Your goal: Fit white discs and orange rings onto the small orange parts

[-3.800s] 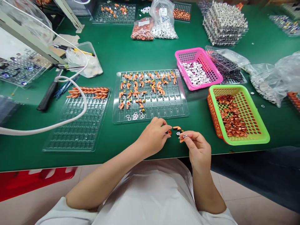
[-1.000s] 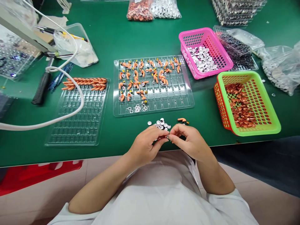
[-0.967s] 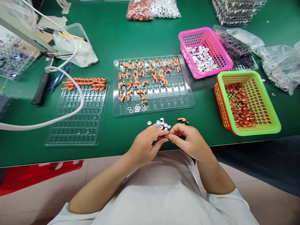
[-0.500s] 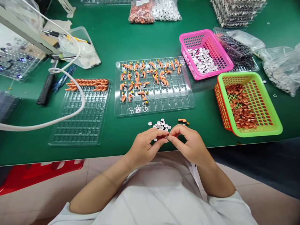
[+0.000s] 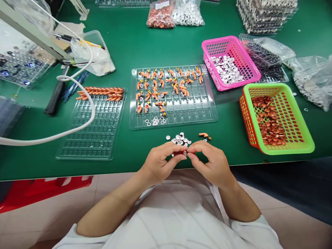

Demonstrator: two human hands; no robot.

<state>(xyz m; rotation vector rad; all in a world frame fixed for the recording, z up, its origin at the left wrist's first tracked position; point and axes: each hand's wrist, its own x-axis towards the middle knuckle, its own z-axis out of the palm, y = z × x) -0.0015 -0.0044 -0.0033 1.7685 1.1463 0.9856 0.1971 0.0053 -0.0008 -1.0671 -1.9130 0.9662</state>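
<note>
My left hand [image 5: 161, 162] and my right hand [image 5: 209, 159] meet near the table's front edge, fingertips pinched together. Between them is a small copper-brown piece [image 5: 185, 153] with a shiny grey face; the fingers cover most of it. Just beyond my fingertips lies a loose pile of small white and black discs [image 5: 181, 139]. An orange hook-shaped part [image 5: 203, 134] with a yellow end rests near my right hand, a small ring beside it. Further off, a clear compartment tray [image 5: 178, 119] holds several such orange parts and some white rings.
A pink basket [image 5: 207, 67] of white discs and a green basket [image 5: 306, 138] of copper pieces stand right. At left are another clear tray [image 5: 88, 138] with copper parts, a white cable [image 5: 83, 124] and a black-handled tool [image 5: 54, 98]. Filled bags [image 5: 160, 15] lie at the back.
The view has shifted slightly, so the table items appear a little further right. Both hands stay together, and more of the small piece's shiny face shows between the fingertips.
</note>
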